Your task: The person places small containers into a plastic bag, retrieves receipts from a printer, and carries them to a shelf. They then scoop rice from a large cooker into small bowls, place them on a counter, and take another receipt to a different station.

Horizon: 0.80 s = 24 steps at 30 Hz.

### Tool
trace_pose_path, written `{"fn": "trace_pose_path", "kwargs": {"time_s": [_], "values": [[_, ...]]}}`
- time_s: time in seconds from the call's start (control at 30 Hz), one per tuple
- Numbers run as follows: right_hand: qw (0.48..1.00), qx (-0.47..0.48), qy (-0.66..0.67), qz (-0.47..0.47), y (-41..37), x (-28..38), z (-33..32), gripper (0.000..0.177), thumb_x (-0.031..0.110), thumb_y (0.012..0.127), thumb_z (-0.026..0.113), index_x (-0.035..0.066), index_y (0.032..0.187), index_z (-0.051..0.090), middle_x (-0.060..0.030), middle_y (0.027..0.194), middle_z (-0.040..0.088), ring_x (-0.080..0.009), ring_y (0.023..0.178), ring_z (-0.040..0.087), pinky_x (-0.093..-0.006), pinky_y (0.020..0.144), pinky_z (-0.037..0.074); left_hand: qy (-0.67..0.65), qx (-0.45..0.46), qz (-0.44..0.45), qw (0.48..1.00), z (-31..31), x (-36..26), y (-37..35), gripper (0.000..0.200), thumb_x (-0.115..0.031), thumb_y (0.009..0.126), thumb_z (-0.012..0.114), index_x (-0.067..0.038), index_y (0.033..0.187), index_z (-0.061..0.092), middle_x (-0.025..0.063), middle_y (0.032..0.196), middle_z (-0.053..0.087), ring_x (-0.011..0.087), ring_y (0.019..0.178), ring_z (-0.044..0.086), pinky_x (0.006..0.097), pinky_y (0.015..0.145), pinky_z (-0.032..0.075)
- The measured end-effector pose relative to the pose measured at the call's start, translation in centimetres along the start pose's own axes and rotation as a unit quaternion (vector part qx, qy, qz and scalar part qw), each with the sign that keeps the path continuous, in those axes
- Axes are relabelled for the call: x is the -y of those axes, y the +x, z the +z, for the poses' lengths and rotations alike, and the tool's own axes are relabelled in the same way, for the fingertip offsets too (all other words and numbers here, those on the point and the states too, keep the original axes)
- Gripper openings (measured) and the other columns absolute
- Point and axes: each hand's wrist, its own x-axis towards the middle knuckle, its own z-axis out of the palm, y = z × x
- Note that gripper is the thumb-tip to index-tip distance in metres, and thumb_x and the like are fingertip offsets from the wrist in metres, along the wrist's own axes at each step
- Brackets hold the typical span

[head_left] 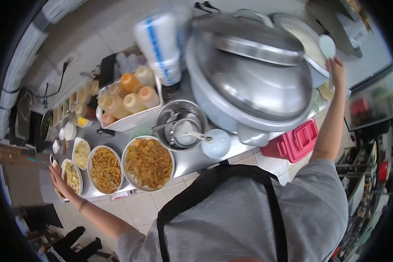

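Note:
My right hand point(336, 70) is raised at the far right, fingers wrapped round the handle of a white serving spoon point(327, 45). The spoon's round head points up beside a large open pot point(299, 27) with a pale white content. My left hand point(60, 181) reaches to the far left end of the counter, fingers stretched out beside a white bowl point(80, 188) of pale chopped food. Close to it stand another small bowl point(81, 153) of pale food, a bowl of noodles point(105, 170) and a larger bowl of brown noodles point(147, 163).
A huge lidded metal pot point(253, 87) fills the counter's right side. Left of it are a steel bowl with utensils point(182, 109), a light blue ladle point(216, 144), a white basket of sauce bottles point(131, 124) and a plastic-wrapped stack point(159, 48). A red bin point(299, 139) stands below.

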Motion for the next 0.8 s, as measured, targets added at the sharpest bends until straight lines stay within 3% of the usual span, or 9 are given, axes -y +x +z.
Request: {"fn": "trace_pose_path", "kwargs": {"time_s": [0.07,0.2,0.3,0.43,0.47,0.53,0.63,0.7,0.8], "values": [[0.998,0.048,0.002,-0.047,-1.3,2.2,0.3,0.028,0.016,0.081,0.052,0.002,0.105,0.056,-0.0033,0.078,0.06,-0.0094,0.062,0.054,-0.0212,0.056,0.043,-0.014,0.006,-0.003,1.0,1.1,-1.1,-6.0,0.055,-0.044,0.085,0.047,-0.002,0.12,0.044,0.0108,0.118,0.05,0.0235,0.109,0.048,0.0345,0.087,0.041],[0.966,-0.05,-0.224,-0.117,0.4,2.1,-1.4,0.036,0.018,0.08,0.052,0.0,0.111,0.053,-0.0081,0.072,0.063,-0.0128,0.061,0.061,-0.0252,0.056,0.047,-0.04,0.073,-0.022,0.996,4.7,-0.4,-15.2,0.037,-0.035,0.086,0.05,-0.004,0.107,0.053,0.0093,0.112,0.054,0.0201,0.104,0.051,0.0339,0.083,0.043],[0.961,-0.062,-0.261,-0.066,3.3,-2.2,-5.9,0.035,0.017,0.078,0.053,0.0,0.109,0.055,-0.0092,0.07,0.063,-0.0131,0.059,0.06,-0.0247,0.054,0.046,0.006,0.138,-0.009,0.99,9.6,-2.4,-21.1,0.03,-0.03,0.084,0.055,-0.005,0.1,0.056,0.0061,0.095,0.059,0.0152,0.089,0.057,0.0279,0.069,0.047],[0.991,-0.053,-0.123,-0.006,3.5,-6.2,-7.1,0.037,0.02,0.081,0.054,-0.002,0.111,0.051,-0.0087,0.084,0.063,-0.0125,0.069,0.059,-0.0239,0.06,0.045,0.094,0.455,-0.075,0.882,17.2,-7.8,-29.4,0.023,-0.022,0.081,0.059,0.0,0.084,0.064,0.0016,0.066,0.059,0.0078,0.057,0.053,0.0203,0.055,0.042],[0.994,0.001,-0.103,-0.024,4.1,-7.5,-7.4,0.044,0.022,0.082,0.054,-0.003,0.117,0.045,-0.0096,0.09,0.062,-0.012,0.075,0.058,-0.0231,0.063,0.045,0.198,0.541,-0.019,0.817,19.0,-7.8,-31.2,0.026,-0.027,0.08,0.06,-0.001,0.082,0.064,0.0019,0.06,0.058,0.0067,0.054,0.051,0.0215,0.051,0.04],[0.996,0.045,-0.073,-0.028,6.3,-10.0,-7.3,0.045,0.023,0.082,0.054,-0.003,0.117,0.045,-0.0092,0.091,0.062,-0.0123,0.075,0.058,-0.0228,0.064,0.045,0.192,0.523,-0.05,0.829,22.6,-5.2,-35.4,0.034,-0.035,0.075,0.064,-0.001,0.083,0.064,0.0065,0.059,0.058,0.0103,0.052,0.054,0.0251,0.047,0.039],[0.994,0.059,-0.071,-0.054,9.3,-12.6,-7.4,0.039,0.023,0.083,0.054,-0.001,0.113,0.05,-0.0073,0.086,0.062,-0.0108,0.073,0.058,-0.0227,0.062,0.044,0.173,0.379,0.008,0.909,27.4,-1.3,-40.6,0.028,-0.027,0.07,0.068,0.0,0.079,0.062,0.0106,0.064,0.059,0.0199,0.056,0.057,0.0309,0.051,0.042],[0.99,0.074,-0.091,-0.073,11.6,-14.3,-7.9,0.038,0.023,0.083,0.054,0.0,0.113,0.051,-0.0072,0.085,0.063,-0.0103,0.072,0.058,-0.0223,0.061,0.044,0.305,0.224,0.143,0.914,29.5,-0.5,-43.1,0.025,-0.017,0.064,0.07,0.0,0.077,0.057,0.0155,0.072,0.059,0.031,0.064,0.058,0.0378,0.056,0.044],[0.983,0.063,-0.123,-0.122,17.2,-18.0,-9.8,0.035,0.021,0.084,0.053,0.0,0.112,0.051,-0.0068,0.083,0.063,-0.0095,0.065,0.058,-0.0207,0.054,0.044,0.297,0.098,0.167,0.935,30.6,-0.1,-44.8,0.017,-0.002,0.068,0.058,0.001,0.084,0.055,0.0188,0.076,0.058,0.0378,0.072,0.056,0.0403,0.061,0.044]]}}
